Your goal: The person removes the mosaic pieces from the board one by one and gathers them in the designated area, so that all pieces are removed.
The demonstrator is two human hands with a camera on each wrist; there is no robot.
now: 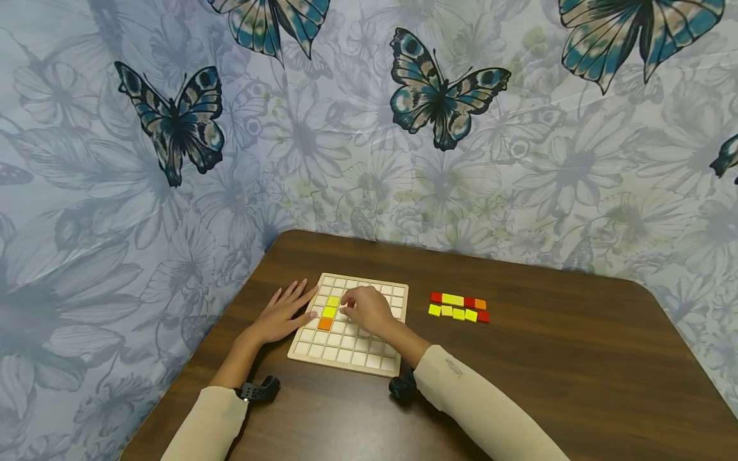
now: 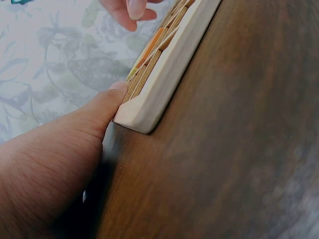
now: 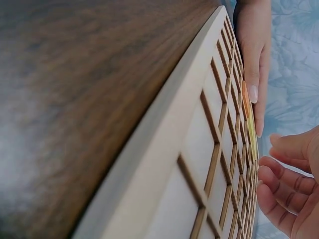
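Note:
A square wooden grid board (image 1: 360, 368) filled mostly with white tiles lies on the table. Two yellow tiles (image 1: 329, 312) and an orange tile (image 1: 325, 323) form a column in its left part. My left hand (image 1: 282, 317) rests at the board's left edge, fingers spread, its thumb (image 2: 102, 107) touching the rim. Over the board, just right of the yellow tiles, hovers my right hand (image 1: 369, 310) with loosely bent fingers. The right wrist view shows a gap between its thumb (image 3: 294, 147) and fingers, with nothing visible there.
Right of the board, loose red, yellow and orange tiles (image 1: 458, 314) lie in two rows on the brown table (image 1: 548, 358). A wall covering with butterflies (image 1: 441, 96) stands behind the table. A black band (image 1: 259, 389) is on the left wrist.

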